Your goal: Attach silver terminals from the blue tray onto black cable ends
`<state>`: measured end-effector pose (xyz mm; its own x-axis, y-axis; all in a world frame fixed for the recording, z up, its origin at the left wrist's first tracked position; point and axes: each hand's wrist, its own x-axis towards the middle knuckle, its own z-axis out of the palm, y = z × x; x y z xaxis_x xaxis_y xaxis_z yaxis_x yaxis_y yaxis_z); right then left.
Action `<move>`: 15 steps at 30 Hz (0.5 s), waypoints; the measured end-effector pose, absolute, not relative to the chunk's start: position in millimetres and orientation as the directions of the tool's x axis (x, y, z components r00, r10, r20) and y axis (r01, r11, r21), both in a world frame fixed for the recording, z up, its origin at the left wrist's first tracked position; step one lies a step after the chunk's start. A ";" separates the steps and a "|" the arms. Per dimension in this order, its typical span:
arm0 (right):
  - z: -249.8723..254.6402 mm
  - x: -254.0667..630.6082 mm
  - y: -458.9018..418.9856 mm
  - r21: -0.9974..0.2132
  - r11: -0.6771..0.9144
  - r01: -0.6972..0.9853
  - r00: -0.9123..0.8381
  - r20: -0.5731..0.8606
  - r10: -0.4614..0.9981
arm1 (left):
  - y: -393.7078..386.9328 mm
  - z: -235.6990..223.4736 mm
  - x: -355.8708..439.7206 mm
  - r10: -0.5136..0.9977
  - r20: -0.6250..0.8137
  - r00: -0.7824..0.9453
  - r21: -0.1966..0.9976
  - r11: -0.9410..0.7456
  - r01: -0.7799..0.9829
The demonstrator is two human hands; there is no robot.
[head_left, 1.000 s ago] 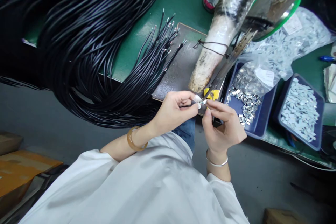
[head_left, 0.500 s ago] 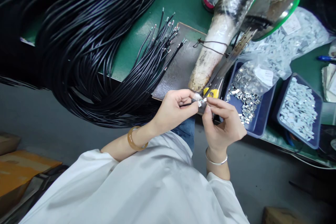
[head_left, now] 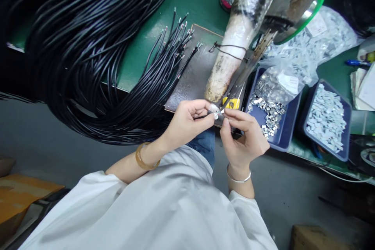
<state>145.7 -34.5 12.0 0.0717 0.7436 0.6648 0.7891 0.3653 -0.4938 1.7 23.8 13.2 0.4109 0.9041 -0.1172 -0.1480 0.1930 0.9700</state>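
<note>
My left hand (head_left: 191,121) pinches the end of a black cable (head_left: 200,116), with white wrapping on its fingertips. Facing it, my right hand (head_left: 244,134) closes thumb and forefinger on a small shiny metal piece (head_left: 222,112) at the cable's end; the exact contact is too small to make out. Both hands meet in front of a metal bar (head_left: 234,91) with a yellow label (head_left: 231,103) beside its lower end. To the left, a large bundle of black cables (head_left: 96,62) hangs over the bench edge, its stripped ends resting near a dark metal plate (head_left: 189,82).
A plastic-wrapped pipe (head_left: 227,58) slants down above my hands. On the right stand a blue bin (head_left: 288,134) of metal clips and a second bin (head_left: 347,140) of pale pieces. Behind them lie clear bags (head_left: 328,39). Cardboard boxes (head_left: 26,191) sit on the floor.
The whole view has shifted slightly, so everything appears a little further left. Both hands keep nearly the same pinch on the cable end and metal piece.
</note>
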 end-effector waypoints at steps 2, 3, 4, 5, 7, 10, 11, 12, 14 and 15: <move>11.3 146.1 -34.9 -0.502 0.370 0.782 0.074 0.663 0.745 | 23.5 12.8 1.8 0.902 -0.123 0.414 0.970 0.197 -0.140; 10.9 146.3 -35.0 -0.504 0.369 0.781 0.076 0.663 0.745 | 23.4 12.6 2.0 0.902 -0.125 0.414 0.970 0.199 -0.142; 10.6 146.4 -34.9 -0.504 0.367 0.782 0.078 0.663 0.745 | 23.5 12.3 2.4 0.901 -0.126 0.414 0.969 0.202 -0.145; 10.4 146.6 -34.7 -0.502 0.364 0.785 0.079 0.663 0.744 | 23.6 12.0 2.9 0.903 -0.126 0.412 0.968 0.204 -0.149; 10.4 146.7 -34.1 -0.500 0.360 0.788 0.080 0.662 0.745 | 24.0 11.2 3.9 0.906 -0.127 0.404 0.967 0.203 -0.153; 11.3 146.3 -33.3 -0.499 0.354 0.791 0.084 0.662 0.745 | 24.6 10.9 4.9 0.911 -0.124 0.393 0.968 0.197 -0.152; 11.7 146.1 -33.2 -0.496 0.352 0.794 0.086 0.664 0.742 | 24.7 11.2 5.0 0.912 -0.118 0.392 0.969 0.192 -0.154; 12.1 145.8 -33.1 -0.493 0.351 0.796 0.088 0.669 0.738 | 24.7 11.7 5.1 0.912 -0.112 0.394 0.970 0.187 -0.156; 12.4 145.3 -33.3 -0.492 0.351 0.797 0.094 0.675 0.732 | 24.5 12.7 4.9 0.911 -0.099 0.400 0.971 0.175 -0.159; 12.3 145.1 -33.5 -0.496 0.352 0.793 0.099 0.676 0.730 | 24.2 13.2 4.8 0.911 -0.092 0.403 0.972 0.169 -0.160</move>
<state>145.1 -33.5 12.3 0.0987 0.7300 0.6762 0.7935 0.3524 -0.4962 4.8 24.2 13.2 0.4030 0.9105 -0.0922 -0.1601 0.1693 0.9725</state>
